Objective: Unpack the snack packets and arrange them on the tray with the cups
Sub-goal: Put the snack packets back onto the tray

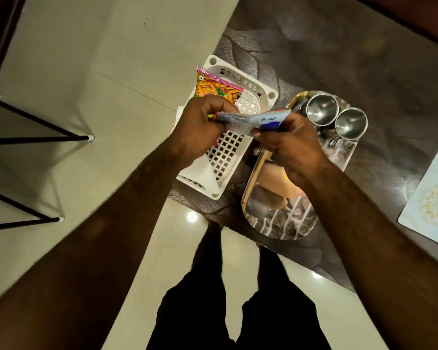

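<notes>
Both hands grip a small blue-and-white snack packet (253, 121) above the gap between basket and tray. My left hand (200, 127) pinches its left end and my right hand (286, 145) pinches its right end. An orange and pink snack packet (218, 85) leans inside the white perforated basket (228, 152), partly hidden by my left hand. To the right lies the shiny oval steel tray (276, 221) with a gold rim. Two steel cups (323, 109) (350, 125) stand at its far end.
Basket and tray rest on a dark patterned table (364, 59) whose corner points at my legs. A pale placemat (435, 198) lies at the right edge. Black stool legs (36, 132) stand on the tiled floor at the left.
</notes>
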### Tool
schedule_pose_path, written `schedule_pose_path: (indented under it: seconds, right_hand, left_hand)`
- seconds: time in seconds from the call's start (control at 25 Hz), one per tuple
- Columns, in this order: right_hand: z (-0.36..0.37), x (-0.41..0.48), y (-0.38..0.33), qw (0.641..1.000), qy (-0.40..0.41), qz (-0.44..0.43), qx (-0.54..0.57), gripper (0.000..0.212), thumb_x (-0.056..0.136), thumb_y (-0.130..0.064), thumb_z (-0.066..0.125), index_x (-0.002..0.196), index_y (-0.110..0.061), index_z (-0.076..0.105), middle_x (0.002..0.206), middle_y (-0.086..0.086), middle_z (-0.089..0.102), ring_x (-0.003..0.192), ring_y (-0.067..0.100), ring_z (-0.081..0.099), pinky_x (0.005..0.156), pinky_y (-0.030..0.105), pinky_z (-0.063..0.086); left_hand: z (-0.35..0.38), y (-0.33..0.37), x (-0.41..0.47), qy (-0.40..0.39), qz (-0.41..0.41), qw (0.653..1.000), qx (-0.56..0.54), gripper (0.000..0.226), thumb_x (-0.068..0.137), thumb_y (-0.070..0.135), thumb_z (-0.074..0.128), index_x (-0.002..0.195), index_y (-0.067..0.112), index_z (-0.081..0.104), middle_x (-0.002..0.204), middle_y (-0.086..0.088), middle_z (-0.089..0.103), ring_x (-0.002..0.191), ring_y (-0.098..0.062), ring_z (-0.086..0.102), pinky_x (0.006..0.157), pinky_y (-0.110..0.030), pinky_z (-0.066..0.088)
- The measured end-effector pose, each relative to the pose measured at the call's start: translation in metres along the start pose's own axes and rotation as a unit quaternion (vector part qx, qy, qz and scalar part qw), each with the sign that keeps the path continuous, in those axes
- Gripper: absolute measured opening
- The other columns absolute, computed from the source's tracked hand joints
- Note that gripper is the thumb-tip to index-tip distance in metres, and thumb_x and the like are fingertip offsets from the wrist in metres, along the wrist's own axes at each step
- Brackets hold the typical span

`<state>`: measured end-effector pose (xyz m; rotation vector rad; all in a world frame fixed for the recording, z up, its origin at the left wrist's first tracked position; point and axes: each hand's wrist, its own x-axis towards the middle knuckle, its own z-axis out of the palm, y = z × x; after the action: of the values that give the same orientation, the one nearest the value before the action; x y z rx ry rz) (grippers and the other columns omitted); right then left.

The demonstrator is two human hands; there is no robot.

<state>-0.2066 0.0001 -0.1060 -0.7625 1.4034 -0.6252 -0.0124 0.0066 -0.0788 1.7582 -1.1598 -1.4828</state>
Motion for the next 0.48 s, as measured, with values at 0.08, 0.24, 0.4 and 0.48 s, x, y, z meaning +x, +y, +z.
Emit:
schedule_pose_path:
  seconds: [0.08, 0.24, 0.4, 0.48]
  right_hand:
    - [-0.008, -0.007, 0.001, 0.999, 0.011, -0.031, -0.012, 0.041, 0.08, 0.022, 0.073, 0.084, -0.019, 0.075, 0.084, 0.003, 0.077, 0.074, 0.01, 0.077, 0.061, 0.02, 0.059]
    - [-0.015, -0.016, 0.0, 0.993, 0.039, -0.106, -0.046, 0.046, 0.077, 0.025, 0.075, 0.075, -0.021, 0.072, 0.095, 0.002, 0.072, 0.086, 0.006, 0.071, 0.071, 0.017, 0.058]
    - [-0.021, -0.03, -0.004, 0.994, -0.008, -0.106, -0.036, 0.044, 0.076, 0.028, 0.073, 0.078, -0.016, 0.073, 0.115, 0.006, 0.071, 0.104, 0.013, 0.071, 0.082, 0.025, 0.062]
    - [-0.034, -0.033, -0.004, 0.995, -0.018, -0.022, 0.094, 0.042, 0.09, 0.024, 0.059, 0.102, -0.013, 0.075, 0.119, 0.005, 0.073, 0.095, 0.015, 0.076, 0.065, 0.028, 0.063]
  left_hand:
    - [0.002, 0.005, 0.0, 0.038, -0.042, 0.996, -0.076, 0.026, 0.086, -0.015, 0.055, 0.09, 0.006, 0.069, 0.113, -0.015, 0.067, 0.099, -0.034, 0.067, 0.076, -0.047, 0.059]
    - [0.01, 0.007, 0.003, -0.064, -0.228, 0.96, -0.147, 0.015, 0.094, 0.036, 0.062, 0.102, 0.023, 0.061, 0.102, -0.007, 0.071, 0.081, -0.021, 0.073, 0.064, -0.033, 0.061]
    - [0.024, 0.002, 0.008, -0.084, -0.219, 0.966, -0.113, 0.044, 0.082, 0.035, 0.078, 0.122, 0.021, 0.064, 0.108, -0.002, 0.077, 0.099, -0.023, 0.075, 0.077, -0.043, 0.062]
    - [0.028, 0.001, 0.009, -0.051, -0.199, 0.962, -0.182, 0.05, 0.08, 0.021, 0.081, 0.126, 0.013, 0.063, 0.112, -0.007, 0.076, 0.102, -0.027, 0.074, 0.082, -0.048, 0.061]
